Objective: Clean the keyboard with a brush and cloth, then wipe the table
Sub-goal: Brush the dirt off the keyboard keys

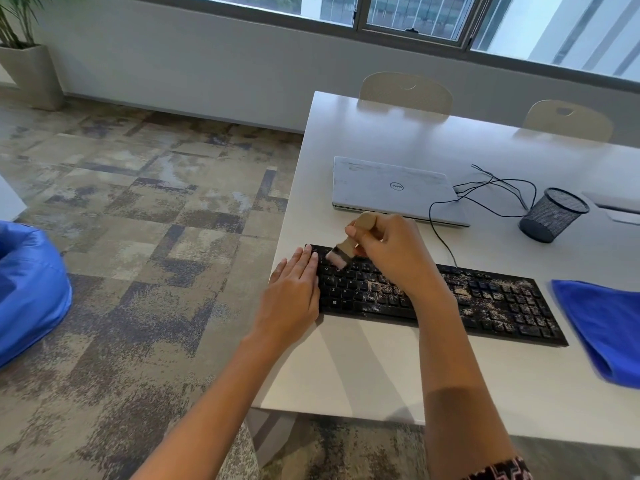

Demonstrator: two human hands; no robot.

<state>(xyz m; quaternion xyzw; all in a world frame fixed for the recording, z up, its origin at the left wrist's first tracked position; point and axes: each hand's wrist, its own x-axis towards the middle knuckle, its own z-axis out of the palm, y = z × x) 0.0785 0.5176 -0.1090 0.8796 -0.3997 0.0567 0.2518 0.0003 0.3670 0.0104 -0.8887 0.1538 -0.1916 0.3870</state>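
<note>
**Keyboard brushing under way, crumbs thick on the right half**

Keyboard lies slantwise across the centre-right of the frame, on the white table, its left end near the table's left edge. Pale grit covers the keys from the middle to the lower-right end, while the keys at the upper-left end look mostly dark and clean. Judging by that, the brushing step is in hand and well short of done. The cloth pass and the table wipe are not yet begun.

The hands are apart but close. The left hand lies flat, fingers straight, on the keyboard's left end, seemingly steadying it. The right hand is curled round the wooden handle of the brush, just above the top rows. The bristles are blurred, so whether they touch the keys cannot be told for sure.

The next move probably calls for strokes working rightward over the gritty keys, with the left hand holding the keyboard against sliding. The debris should be driven off the board, not deeper between keys.

The blue cloth lies untouched at the right edge of the frame, just beside the keyboard's right end. A closed laptop and a mesh cup sit beyond, in the upper right.
</note>
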